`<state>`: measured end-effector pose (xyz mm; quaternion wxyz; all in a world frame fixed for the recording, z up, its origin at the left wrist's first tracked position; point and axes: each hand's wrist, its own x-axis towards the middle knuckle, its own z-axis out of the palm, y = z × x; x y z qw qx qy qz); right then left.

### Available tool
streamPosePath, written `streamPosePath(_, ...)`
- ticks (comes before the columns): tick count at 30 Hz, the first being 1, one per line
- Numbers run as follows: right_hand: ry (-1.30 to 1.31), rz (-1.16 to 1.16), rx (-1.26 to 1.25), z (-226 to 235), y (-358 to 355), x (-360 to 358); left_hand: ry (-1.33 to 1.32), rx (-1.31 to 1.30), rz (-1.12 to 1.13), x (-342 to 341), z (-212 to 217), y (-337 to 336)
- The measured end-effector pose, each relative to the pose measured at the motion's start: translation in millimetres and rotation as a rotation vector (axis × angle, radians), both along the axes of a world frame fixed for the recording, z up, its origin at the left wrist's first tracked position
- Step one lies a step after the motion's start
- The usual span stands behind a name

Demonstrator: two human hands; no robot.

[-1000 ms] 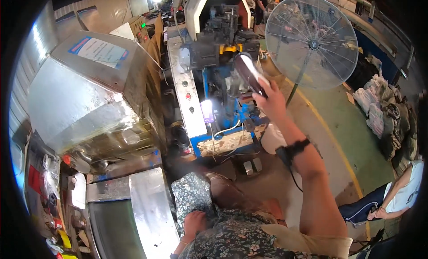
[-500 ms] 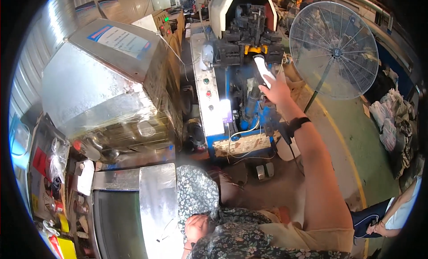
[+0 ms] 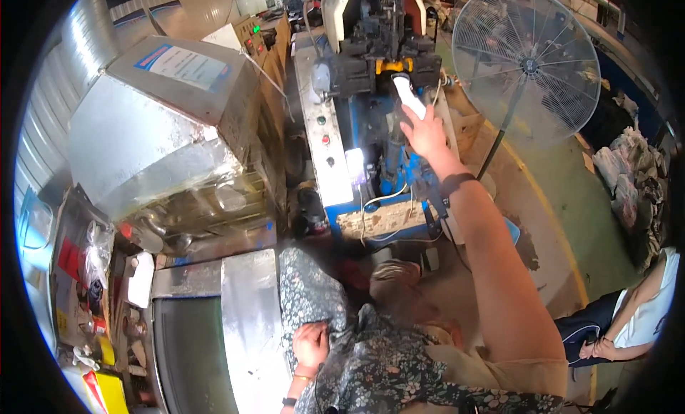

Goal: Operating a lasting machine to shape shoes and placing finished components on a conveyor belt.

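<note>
My right hand (image 3: 426, 134) reaches forward, its thumb and fingers closed on the near end of a white shoe-like piece (image 3: 409, 99). The far end of that piece lies just below a yellow clamp part (image 3: 394, 65) on a dark machine head (image 3: 377, 39). Down on my lap, my left hand (image 3: 312, 345) rests on dark flowered cloth (image 3: 307, 285) with its fingers curled in. Whether anything is inside that hand is hidden.
A panel with buttons (image 3: 325, 139) runs along the machine's left side. To the right stands a large fan (image 3: 529, 64). A metal cabinet (image 3: 143, 121) and a steel-edged counter (image 3: 250, 307) fill the left. Another person's clasped hands (image 3: 598, 348) show at lower right.
The view has shifted, so the machine sits higher and more left. A foot has come forward beside the floor pedals. My right hand stays on the white piece.
</note>
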<state>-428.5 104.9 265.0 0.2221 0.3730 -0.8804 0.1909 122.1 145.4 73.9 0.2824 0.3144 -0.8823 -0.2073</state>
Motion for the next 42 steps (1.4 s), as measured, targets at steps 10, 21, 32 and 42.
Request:
streamPosePath(10,-0.066,-0.024,-0.042,12,-33,-26,-0.042,0.013,0.012,-1,0,2)
streamPosePath(21,-0.192,-0.024,-0.045,38,-73,-60,-0.012,-0.014,-0.114,-5,-13,-7)
streamPosePath(32,-0.132,-0.05,-0.013,56,-75,-64,-0.012,0.016,-0.174,-5,-28,-18)
streamPosePath(42,-0.018,-0.034,0.099,59,-73,-61,-0.045,-0.009,-0.16,-26,-6,-2)
